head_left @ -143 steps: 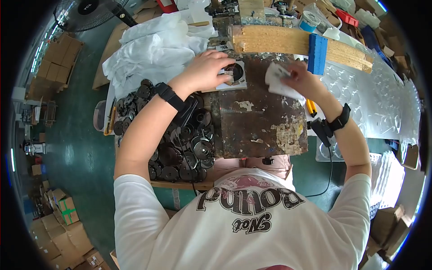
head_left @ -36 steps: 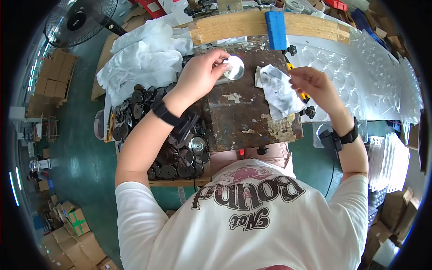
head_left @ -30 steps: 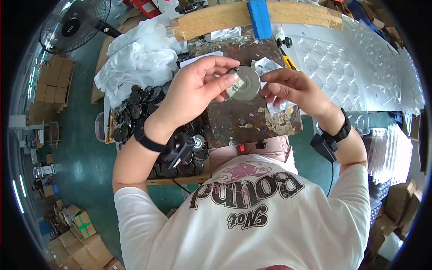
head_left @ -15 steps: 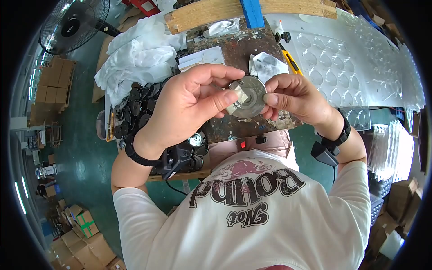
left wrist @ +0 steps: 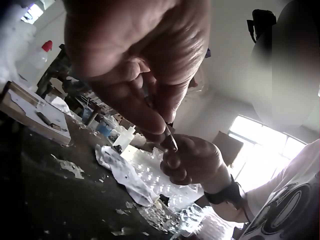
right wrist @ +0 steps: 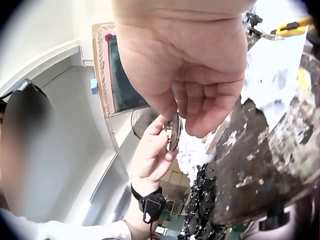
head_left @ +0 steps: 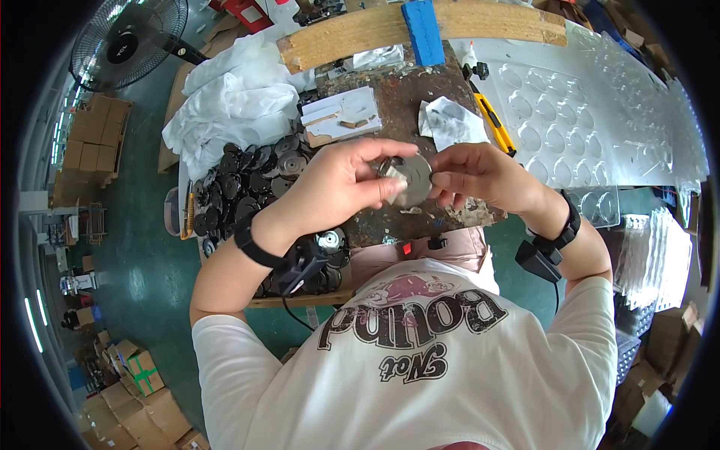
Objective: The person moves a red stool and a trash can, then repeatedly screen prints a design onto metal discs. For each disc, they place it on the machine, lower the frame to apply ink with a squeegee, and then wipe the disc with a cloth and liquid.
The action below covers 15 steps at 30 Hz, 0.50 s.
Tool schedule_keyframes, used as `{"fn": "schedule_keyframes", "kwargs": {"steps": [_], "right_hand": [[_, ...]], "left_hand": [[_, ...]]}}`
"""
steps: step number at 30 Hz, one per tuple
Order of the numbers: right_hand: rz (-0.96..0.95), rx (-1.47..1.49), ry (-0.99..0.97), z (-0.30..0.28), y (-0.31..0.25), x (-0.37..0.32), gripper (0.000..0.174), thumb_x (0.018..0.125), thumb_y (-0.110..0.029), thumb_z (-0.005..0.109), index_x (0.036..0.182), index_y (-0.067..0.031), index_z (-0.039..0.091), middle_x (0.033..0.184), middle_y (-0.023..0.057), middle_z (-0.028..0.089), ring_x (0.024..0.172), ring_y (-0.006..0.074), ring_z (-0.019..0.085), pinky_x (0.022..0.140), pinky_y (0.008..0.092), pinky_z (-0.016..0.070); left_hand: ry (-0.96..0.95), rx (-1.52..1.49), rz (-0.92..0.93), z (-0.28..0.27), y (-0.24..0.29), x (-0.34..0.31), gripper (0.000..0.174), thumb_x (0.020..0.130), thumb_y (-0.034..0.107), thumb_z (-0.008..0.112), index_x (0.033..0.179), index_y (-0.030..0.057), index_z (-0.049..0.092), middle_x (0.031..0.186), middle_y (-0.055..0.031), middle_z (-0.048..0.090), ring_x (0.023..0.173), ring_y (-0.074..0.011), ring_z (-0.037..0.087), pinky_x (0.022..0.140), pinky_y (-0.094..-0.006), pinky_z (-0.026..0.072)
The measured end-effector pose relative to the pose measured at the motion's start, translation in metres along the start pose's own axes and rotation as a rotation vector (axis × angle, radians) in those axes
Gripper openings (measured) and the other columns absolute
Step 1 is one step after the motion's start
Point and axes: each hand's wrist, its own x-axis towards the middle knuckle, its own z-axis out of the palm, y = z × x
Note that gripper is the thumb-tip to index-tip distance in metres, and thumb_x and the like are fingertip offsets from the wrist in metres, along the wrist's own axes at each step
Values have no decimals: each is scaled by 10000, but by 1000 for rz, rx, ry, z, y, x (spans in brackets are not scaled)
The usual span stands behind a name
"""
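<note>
A round metal disc [head_left: 413, 180] is held up above the stained bench, between both hands. My left hand [head_left: 335, 180] pinches its left side, with a small pale piece [head_left: 395, 182] under the thumb. Thumb and fingers of my right hand [head_left: 491, 178] pinch the disc's right edge. In the left wrist view the disc [left wrist: 170, 140] appears nearly edge-on between the left hand [left wrist: 135, 70] and the right hand [left wrist: 195, 162]. From the right wrist, the disc [right wrist: 173, 132] stands below the right hand [right wrist: 187, 65], the left hand [right wrist: 152, 155] behind it.
A smudged white cloth [head_left: 452, 122] lies beyond the hands, near a yellow cutter [head_left: 493, 124]. At the left are a white board [head_left: 341, 115] with small pieces, many dark discs [head_left: 238, 180] and white wrapping [head_left: 240, 97]. A wooden bar [head_left: 352, 37] with a blue block [head_left: 424, 34] spans the back.
The left hand lifted the disc from the bench and brought it nearer the body; the right hand left the cloth and took the disc's edge. Since half a second ago, the disc has turned slightly.
</note>
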Motion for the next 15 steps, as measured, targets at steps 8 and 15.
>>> {"fn": "schedule_keyframes", "kwargs": {"steps": [8, 15], "right_hand": [[10, -172, 174, -34, -4, -14, 288, 880, -168, 489, 1109, 5, 499, 871, 53, 610, 742, 88, 564, 634, 215, 461], [-25, -229, 331, -60, -11, -29, 275, 885, -175, 478, 1094, -1, 520, 864, 48, 609, 729, 86, 562, 640, 215, 458]], "left_hand": [[466, 479, 159, -63, -62, 72, 413, 746, 189, 653, 1122, 66, 536, 820, -63, 626, 657, -146, 575, 615, -263, 459], [535, 1097, 233, -71, -75, 79, 397, 718, 274, 649, 1048, 71, 562, 923, -112, 599, 868, -274, 551, 769, -362, 429]]}}
